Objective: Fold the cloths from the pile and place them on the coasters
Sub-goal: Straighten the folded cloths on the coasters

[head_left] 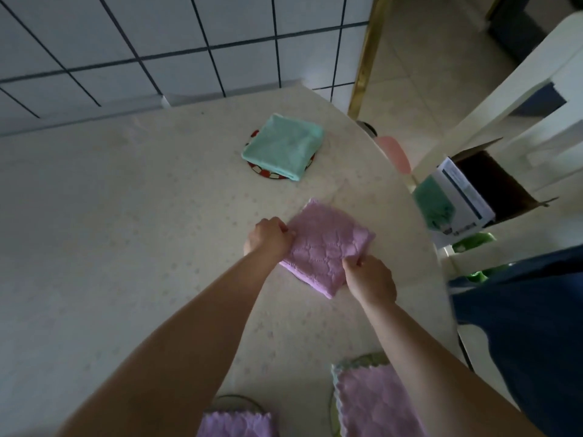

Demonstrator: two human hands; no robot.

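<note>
A folded pink cloth lies on the table in front of me. My left hand pinches its left edge, and my right hand pinches its near right corner. Farther back, a folded teal cloth sits on a round red-rimmed coaster. At the bottom of the view, a pile of cloths with a pink one on top lies to the right. A purple cloth rests on a round coaster at the bottom centre.
The pale table curves off to the right. A tiled wall rises behind it. A white chair stands at the right with a cardboard box holding packets. A pink object sits at the table's right edge.
</note>
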